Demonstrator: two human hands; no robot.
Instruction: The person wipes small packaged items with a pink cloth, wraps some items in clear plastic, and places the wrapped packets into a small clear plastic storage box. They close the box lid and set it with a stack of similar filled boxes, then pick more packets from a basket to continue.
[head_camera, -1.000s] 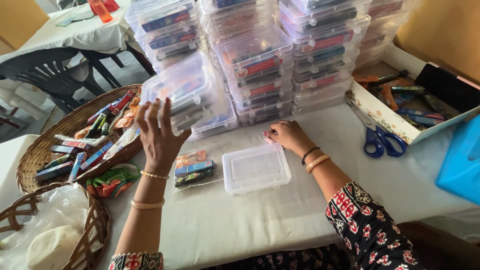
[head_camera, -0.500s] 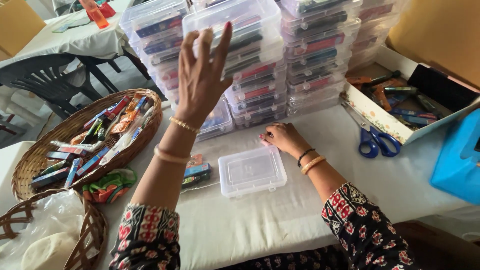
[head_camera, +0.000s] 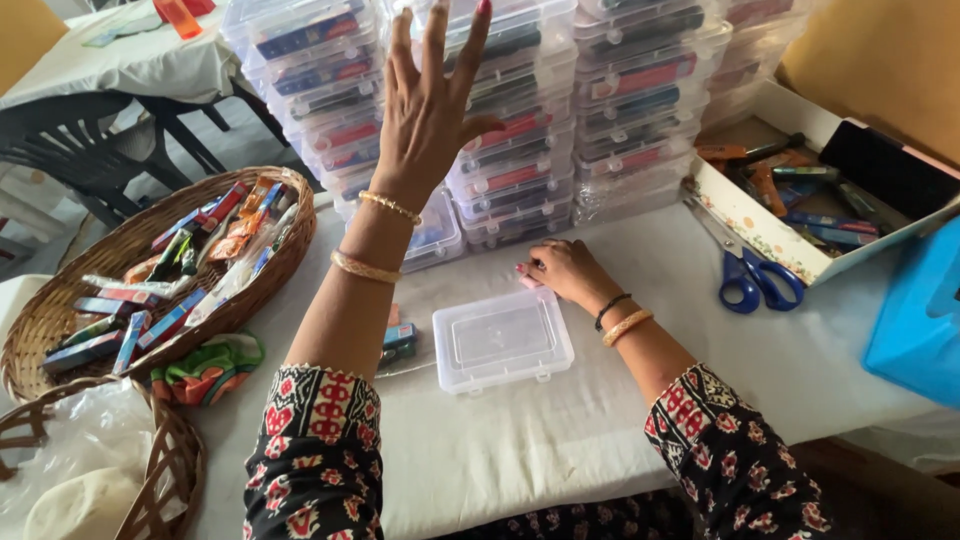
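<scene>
- My left hand (head_camera: 432, 110) reaches, fingers spread wide and empty, at the stacked boxes (head_camera: 520, 150); I should press squarely so nothing topples.
- My right hand (head_camera: 562, 272) rests loosely curled on the surface (head_camera: 560, 440), holding nothing, beside the shut box (head_camera: 502, 340).

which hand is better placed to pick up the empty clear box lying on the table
Right, probably. The right hand rests on the white tablecloth just behind the empty clear box. The left hand is raised high, fingers spread, against the stacked boxes.

Clear glossy plastic box (head_camera: 503, 340) — matt cloth (white) tablecloth (head_camera: 560, 440).
</scene>
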